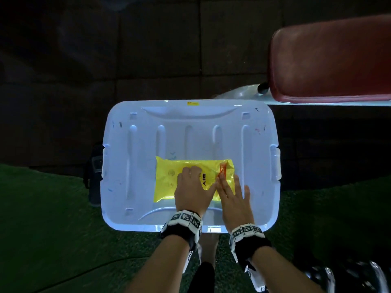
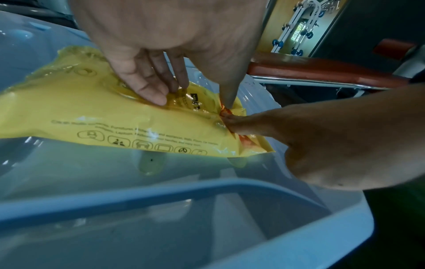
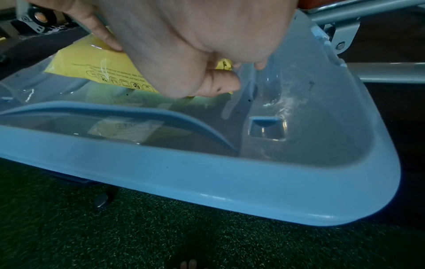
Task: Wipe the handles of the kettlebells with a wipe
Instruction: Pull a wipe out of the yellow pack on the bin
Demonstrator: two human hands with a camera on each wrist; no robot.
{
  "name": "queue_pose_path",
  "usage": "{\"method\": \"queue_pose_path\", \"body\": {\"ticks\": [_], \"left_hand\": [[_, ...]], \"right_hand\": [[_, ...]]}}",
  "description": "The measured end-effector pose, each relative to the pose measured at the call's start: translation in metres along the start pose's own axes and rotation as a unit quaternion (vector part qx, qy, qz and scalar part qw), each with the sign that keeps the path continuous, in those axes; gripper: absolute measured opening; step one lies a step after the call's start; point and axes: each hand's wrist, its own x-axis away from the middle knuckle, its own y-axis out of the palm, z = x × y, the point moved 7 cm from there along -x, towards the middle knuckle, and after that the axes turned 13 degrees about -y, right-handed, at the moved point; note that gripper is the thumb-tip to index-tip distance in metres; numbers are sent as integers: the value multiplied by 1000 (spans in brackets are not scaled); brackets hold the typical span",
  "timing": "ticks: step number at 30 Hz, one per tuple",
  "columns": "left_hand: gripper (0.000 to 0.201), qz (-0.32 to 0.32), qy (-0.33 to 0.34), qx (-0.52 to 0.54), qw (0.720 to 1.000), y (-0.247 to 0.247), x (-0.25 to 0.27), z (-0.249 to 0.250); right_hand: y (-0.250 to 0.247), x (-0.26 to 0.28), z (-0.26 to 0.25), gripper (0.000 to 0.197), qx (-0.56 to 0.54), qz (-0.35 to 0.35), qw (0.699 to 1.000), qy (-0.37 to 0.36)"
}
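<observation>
Wipes: a flat yellow plastic pack of wipes (image 1: 169, 182) with black print lies on the pale blue plastic lid of a storage bin (image 1: 135, 144), near its front middle.
Flap: an orange-red sticker tab (image 1: 223, 168) sits toward the pack's right end.
Left hand: the left hand (image 1: 190, 191) presses the pack down, fingers (image 2: 149, 89) bent with tips on the film.
Right hand: the right hand (image 1: 232, 199) pinches the tab between thumb and forefinger; the other fingers are spread apart.
Surroundings: a dark red padded bench (image 1: 330, 60) stands behind the bin on the right; green turf floor (image 1: 53, 229) lies below.
</observation>
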Motion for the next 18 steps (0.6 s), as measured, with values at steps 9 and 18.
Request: {"method": "queue_pose_path", "body": {"ticks": [9,18], "left_hand": [[29,-66,-61,-74,993,12,-13,11],[29,-72,-127,108,983,-54,-14,-52]], "right_hand": [[0,1,-1,96,-5,12,1000,7],[3,3,1,112,-37,7,999,23]]}}
